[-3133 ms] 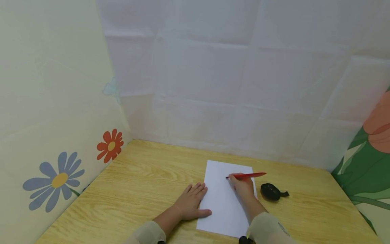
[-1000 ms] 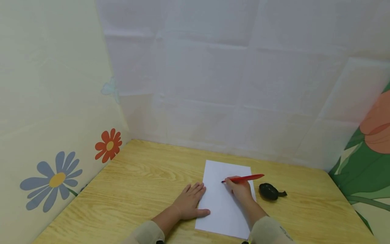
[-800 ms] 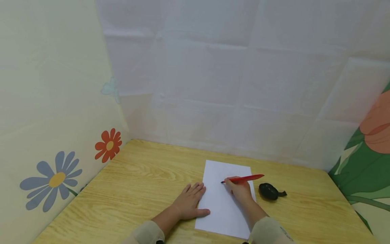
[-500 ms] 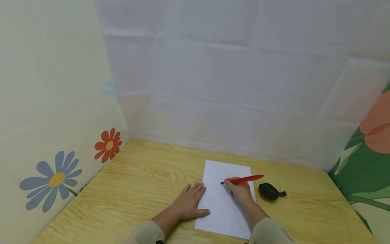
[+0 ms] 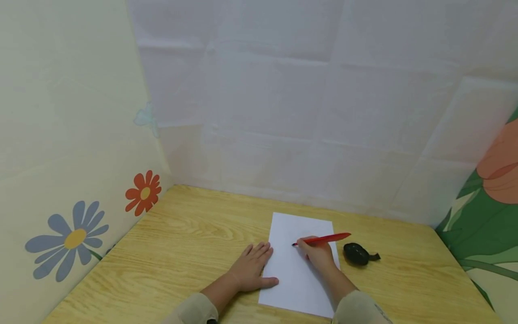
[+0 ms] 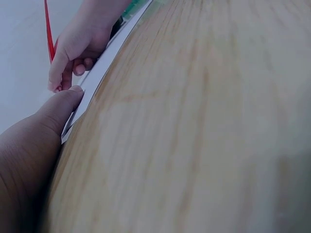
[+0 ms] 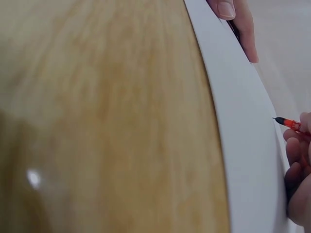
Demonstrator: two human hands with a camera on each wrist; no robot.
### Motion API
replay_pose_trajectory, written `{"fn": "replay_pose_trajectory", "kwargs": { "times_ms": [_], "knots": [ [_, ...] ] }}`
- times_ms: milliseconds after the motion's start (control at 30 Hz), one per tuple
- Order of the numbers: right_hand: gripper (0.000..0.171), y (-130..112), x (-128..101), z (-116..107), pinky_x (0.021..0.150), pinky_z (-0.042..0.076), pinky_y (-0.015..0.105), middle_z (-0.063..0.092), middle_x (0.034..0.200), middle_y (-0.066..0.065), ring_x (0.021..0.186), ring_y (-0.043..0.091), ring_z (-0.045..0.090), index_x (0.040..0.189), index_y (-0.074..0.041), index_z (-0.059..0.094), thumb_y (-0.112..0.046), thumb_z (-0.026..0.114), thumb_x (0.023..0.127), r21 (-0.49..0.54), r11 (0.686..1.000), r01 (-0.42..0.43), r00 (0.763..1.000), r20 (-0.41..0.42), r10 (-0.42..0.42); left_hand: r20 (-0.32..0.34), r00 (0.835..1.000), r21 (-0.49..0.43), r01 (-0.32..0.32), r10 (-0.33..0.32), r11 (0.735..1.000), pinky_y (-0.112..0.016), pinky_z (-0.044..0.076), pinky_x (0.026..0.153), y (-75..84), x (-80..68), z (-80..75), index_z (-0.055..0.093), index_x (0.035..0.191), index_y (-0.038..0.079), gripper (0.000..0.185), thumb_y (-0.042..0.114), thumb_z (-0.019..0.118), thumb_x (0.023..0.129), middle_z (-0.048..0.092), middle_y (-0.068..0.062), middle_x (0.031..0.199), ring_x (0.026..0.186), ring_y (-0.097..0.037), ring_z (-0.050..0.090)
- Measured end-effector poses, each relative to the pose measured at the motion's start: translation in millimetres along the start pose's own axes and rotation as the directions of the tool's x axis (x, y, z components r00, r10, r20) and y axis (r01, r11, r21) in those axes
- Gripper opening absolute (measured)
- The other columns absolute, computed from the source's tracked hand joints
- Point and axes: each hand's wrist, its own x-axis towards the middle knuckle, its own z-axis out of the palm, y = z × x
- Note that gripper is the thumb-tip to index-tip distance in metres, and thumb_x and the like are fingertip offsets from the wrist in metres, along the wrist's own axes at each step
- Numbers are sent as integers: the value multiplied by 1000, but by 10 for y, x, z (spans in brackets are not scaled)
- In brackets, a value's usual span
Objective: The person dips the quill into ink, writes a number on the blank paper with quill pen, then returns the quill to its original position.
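A: Where is the red pen?

B: In the right hand, whose thumb and fingers pinch it close to its dark tip. The shaft slants above the white sheet of paper, its tip to the left and its far end reaching past the sheet's right edge in the head view.

A: Does the tip touch the sheet?

B: The right wrist view puts it right at the surface, but contact cannot be told for certain.

A: And the left hand?

B: It grasps nothing. It lies palm down with its fingers extended, fingertips at the sheet's left edge and thumb stretched out over the paper.

A: What carries the sheet?

B: The bench, yellowish with a wood grain. The sheet lies flat there, its long sides running away from the person.

A: Anything near the pen?

B: A black rounded object rests on the bench just beside the sheet's right edge, its short tail pointing right.

A: And around all that?

B: A creased pale backdrop hangs behind, and a red flower and a larger blue-grey flower decorate the left wall. Both forearms wear beige sleeves.
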Motion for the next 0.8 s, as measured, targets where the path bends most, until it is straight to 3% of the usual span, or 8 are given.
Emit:
{"fn": "replay_pose_trajectory", "kwargs": {
  "times_ms": [333,800],
  "knots": [
    [26,6,-32,-5,65,45,26,62,69,0,65,18,54,100,-8,73,-30,73,87,-23,1000,-16,1000,7,17,4,1000,0,-2,2,1000,-51,17,123,7,-12,-4,34,153,7,90,68,51,88,30,-8,161,151,-26,24],
    [26,26,-55,-8,61,45,26,61,68,-1,61,17,52,99,-8,74,-30,74,87,-21,1000,-2,1000,20,2,-9,1000,9,-12,12,1000,-51,17,123,-12,7,9,34,152,7,90,69,51,88,30,-8,161,151,-26,24]
  ]
}}
